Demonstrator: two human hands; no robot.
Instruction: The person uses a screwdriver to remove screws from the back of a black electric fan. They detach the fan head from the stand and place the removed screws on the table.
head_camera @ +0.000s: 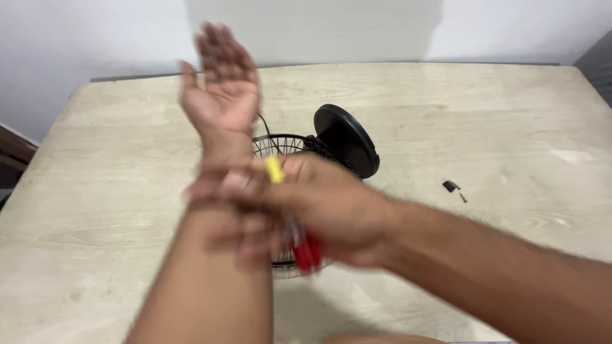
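The screwdriver [299, 239], with its red handle and yellow end, sits in the right hand [319, 213], directly over the small black fan [341, 143] that lies on the pale wooden surface [115, 210]. The right hand is closed around the tool, fingers blurred, and reaches across the forearm of the left hand [220, 89]. The left hand is raised above and behind the fan, palm towards the camera, fingers spread wide and holding nothing.

I judge the screwdriver light and rigid, with a smooth plastic handle that could slip in a loose grip; the thick red part is the natural place to hold it. The fan looks light too. Its wire grille [277, 146] is thin and would likely bend if squeezed, so the solid round black housing behind the grille is the better place to take hold. A thin black cord [263, 124] runs from the fan towards the left hand.

To the right of the fan, well apart from it, lie two small dark parts [454, 189]: one blocky piece and one slim one like a screw; they are too small to tell more.

Count: one screwdriver, one fan, one cord, two small loose parts, two hands.
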